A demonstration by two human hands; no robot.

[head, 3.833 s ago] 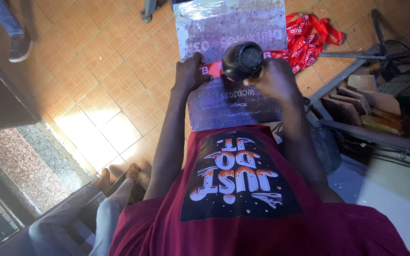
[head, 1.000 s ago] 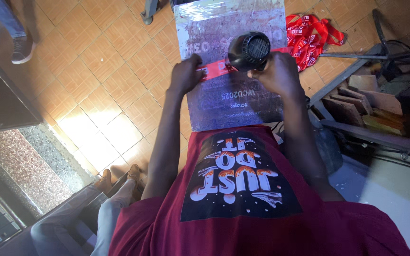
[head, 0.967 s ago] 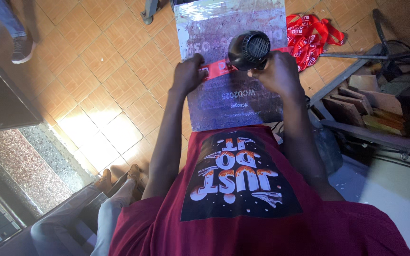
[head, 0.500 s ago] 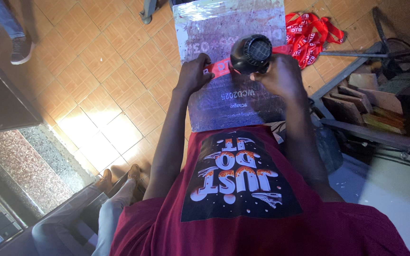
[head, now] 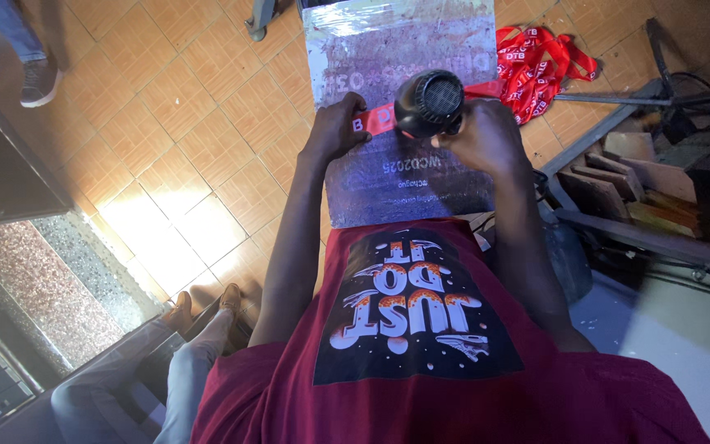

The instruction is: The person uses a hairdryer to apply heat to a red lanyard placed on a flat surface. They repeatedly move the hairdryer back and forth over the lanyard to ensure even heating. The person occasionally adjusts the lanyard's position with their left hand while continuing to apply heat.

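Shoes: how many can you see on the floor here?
3. A grey sneaker at the top left, worn by someone standing there, and a pair of brown shoes at lower left, on a person in grey trousers. Others may lie out of view.

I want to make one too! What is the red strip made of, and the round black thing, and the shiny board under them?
The red strip looks like woven fabric ribbon: thin, flat, limp, like the red pile nearby. The round black thing in the right hand seems matte plastic with a mesh grille. The board looks wrapped in glossy clear film, since it glares; what's beneath is unclear. The left hand pins the strip.
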